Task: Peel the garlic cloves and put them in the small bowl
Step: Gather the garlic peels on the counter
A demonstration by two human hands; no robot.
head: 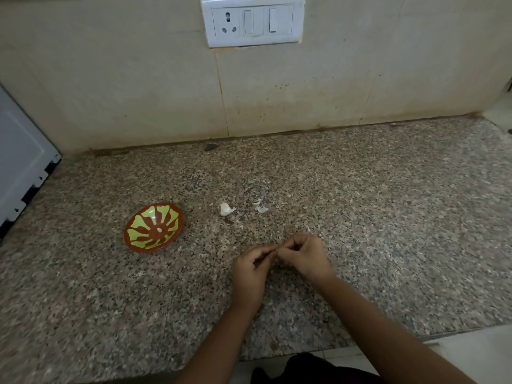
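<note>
A small pale bit [274, 248] is sitting pinched where the tips of both hands are meeting, just above the surface [388, 217]. The fingers are hiding most of it, so I cannot tell whether it is clove or skin. The left hand [250, 270] is reaching up from the near edge with its back to the camera, its fingers curling tightly inward onto the bit. The right hand [303, 254] is angling in from the right with its wrist bent and its knuckles raised, its fingers narrowing onto the same spot. Both forearms are stretching out bare over the speckled granite and converging toward the middle.

Beyond the hands, well apart from them, an unpeeled garlic clove [226, 209] is lying on the granite. Loose skin scraps [260, 207] are lying near it on the right. To the left, the small bowl [138, 246] is sitting upright, red-brown with a yellow-green flower pattern. One tiny white piece [160, 230] is resting at its centre, too small to identify for certain.

Behind everything, cream wall tiles [138, 79] are rising from the back edge and carrying a white socket-and-switch plate [252, 22]. A white appliance panel [19, 159] is showing at the far left.
</note>
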